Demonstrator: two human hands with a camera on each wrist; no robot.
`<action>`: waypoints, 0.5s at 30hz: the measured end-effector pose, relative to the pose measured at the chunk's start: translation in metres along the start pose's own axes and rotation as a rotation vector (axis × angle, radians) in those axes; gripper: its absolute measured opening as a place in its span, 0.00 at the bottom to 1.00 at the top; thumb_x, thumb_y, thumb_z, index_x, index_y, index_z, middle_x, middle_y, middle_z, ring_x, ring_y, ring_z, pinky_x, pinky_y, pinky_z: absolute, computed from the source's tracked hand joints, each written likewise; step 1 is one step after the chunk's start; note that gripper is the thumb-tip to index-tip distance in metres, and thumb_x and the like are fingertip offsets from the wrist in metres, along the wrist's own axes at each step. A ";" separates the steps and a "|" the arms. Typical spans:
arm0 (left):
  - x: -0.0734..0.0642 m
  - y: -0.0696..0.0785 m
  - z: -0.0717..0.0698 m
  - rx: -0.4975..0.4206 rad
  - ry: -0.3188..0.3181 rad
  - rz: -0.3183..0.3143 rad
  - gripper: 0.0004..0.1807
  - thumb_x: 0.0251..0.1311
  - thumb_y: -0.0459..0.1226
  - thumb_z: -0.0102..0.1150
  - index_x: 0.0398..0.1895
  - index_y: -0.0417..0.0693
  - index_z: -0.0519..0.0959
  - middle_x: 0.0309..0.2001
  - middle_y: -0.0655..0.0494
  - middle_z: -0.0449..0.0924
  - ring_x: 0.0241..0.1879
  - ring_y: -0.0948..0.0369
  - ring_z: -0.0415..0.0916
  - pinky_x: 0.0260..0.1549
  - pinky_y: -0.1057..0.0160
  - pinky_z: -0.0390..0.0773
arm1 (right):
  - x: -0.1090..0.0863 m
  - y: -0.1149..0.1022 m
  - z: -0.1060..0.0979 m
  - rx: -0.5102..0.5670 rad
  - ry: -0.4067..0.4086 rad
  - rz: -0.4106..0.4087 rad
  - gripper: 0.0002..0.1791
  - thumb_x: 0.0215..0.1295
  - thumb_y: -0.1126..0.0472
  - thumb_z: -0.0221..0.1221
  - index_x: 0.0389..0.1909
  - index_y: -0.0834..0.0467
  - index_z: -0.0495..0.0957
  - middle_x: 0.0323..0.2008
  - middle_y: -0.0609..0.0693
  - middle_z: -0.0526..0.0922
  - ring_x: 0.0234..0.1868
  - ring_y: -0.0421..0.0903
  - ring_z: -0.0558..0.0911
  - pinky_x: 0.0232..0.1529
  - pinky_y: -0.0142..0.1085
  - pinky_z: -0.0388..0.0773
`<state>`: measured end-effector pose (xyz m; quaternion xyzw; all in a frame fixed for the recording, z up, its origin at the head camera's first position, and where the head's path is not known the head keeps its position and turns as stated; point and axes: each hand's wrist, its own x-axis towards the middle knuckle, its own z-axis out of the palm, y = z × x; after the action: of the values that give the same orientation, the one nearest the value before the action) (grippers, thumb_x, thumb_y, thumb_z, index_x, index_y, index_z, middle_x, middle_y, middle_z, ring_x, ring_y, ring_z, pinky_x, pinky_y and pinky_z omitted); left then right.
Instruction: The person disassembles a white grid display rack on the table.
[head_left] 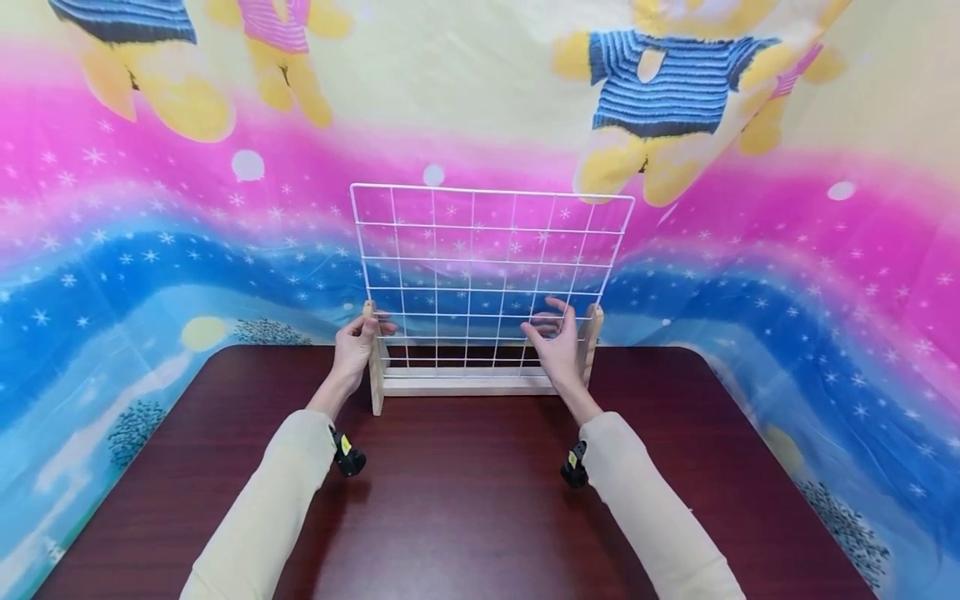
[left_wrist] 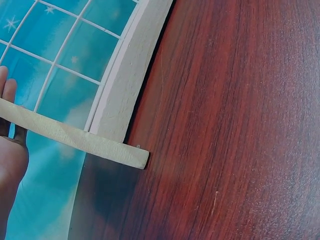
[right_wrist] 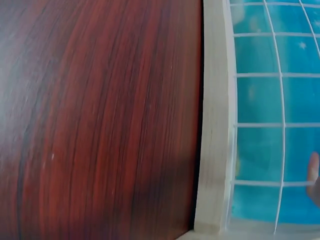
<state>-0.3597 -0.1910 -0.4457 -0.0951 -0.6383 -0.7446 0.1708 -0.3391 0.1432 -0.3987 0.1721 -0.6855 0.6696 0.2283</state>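
A white wire grid rack [head_left: 471,260] stands upright on a pale wooden base with a wooden post at each side. My left hand [head_left: 354,346] grips the left post [head_left: 377,375], the thumb on the near side and the fingers reaching past it. In the left wrist view that post [left_wrist: 75,138] crosses in front of part of the hand [left_wrist: 12,162]. Beside the right post [head_left: 592,342], my right hand [head_left: 558,346] has thumb and fingers spread, just in front of the wires. Only a fingertip [right_wrist: 314,172] appears in the right wrist view.
The rack's base bar [head_left: 468,384] sits near the back of a dark red wooden table [head_left: 465,483]. Behind it hangs a colourful cloth [head_left: 465,108] printed with bears and snowflakes. Small black cameras [head_left: 349,458] are strapped on both wrists.
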 end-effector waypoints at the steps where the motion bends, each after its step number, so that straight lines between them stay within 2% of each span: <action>1: 0.000 0.000 0.001 -0.001 0.003 0.001 0.17 0.73 0.38 0.48 0.51 0.32 0.79 0.32 0.49 0.86 0.37 0.58 0.82 0.50 0.53 0.72 | -0.001 -0.001 0.003 -0.025 0.024 0.000 0.33 0.59 0.73 0.64 0.62 0.74 0.60 0.47 0.76 0.73 0.43 0.65 0.76 0.40 0.29 0.76; 7: 0.000 -0.001 0.002 0.014 0.012 0.018 0.20 0.71 0.44 0.51 0.50 0.34 0.80 0.30 0.57 0.86 0.36 0.60 0.83 0.52 0.43 0.69 | -0.001 -0.005 0.015 -0.102 0.134 0.005 0.32 0.58 0.73 0.64 0.61 0.74 0.60 0.47 0.76 0.72 0.44 0.67 0.76 0.40 0.29 0.73; 11: 0.000 -0.001 0.002 0.022 0.012 0.010 0.21 0.71 0.44 0.51 0.51 0.32 0.79 0.30 0.57 0.86 0.37 0.61 0.82 0.53 0.44 0.68 | 0.003 0.008 0.016 -0.090 0.182 -0.001 0.32 0.58 0.73 0.64 0.61 0.73 0.61 0.48 0.76 0.72 0.47 0.70 0.74 0.47 0.46 0.72; 13: 0.000 -0.001 0.002 0.028 0.013 0.001 0.21 0.71 0.42 0.50 0.52 0.32 0.78 0.31 0.54 0.86 0.38 0.61 0.82 0.53 0.46 0.69 | 0.006 0.015 0.016 -0.087 0.198 -0.002 0.32 0.58 0.73 0.65 0.61 0.72 0.62 0.48 0.76 0.72 0.48 0.70 0.74 0.48 0.55 0.70; 15: 0.000 -0.001 0.001 0.030 0.014 -0.006 0.20 0.72 0.40 0.49 0.53 0.31 0.78 0.33 0.50 0.86 0.38 0.59 0.83 0.53 0.49 0.70 | 0.007 0.021 0.017 -0.092 0.218 0.001 0.32 0.57 0.72 0.66 0.61 0.69 0.63 0.47 0.74 0.73 0.47 0.68 0.75 0.48 0.60 0.69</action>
<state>-0.3602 -0.1897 -0.4467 -0.0854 -0.6483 -0.7361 0.1746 -0.3582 0.1276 -0.4127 0.0875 -0.6869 0.6521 0.3088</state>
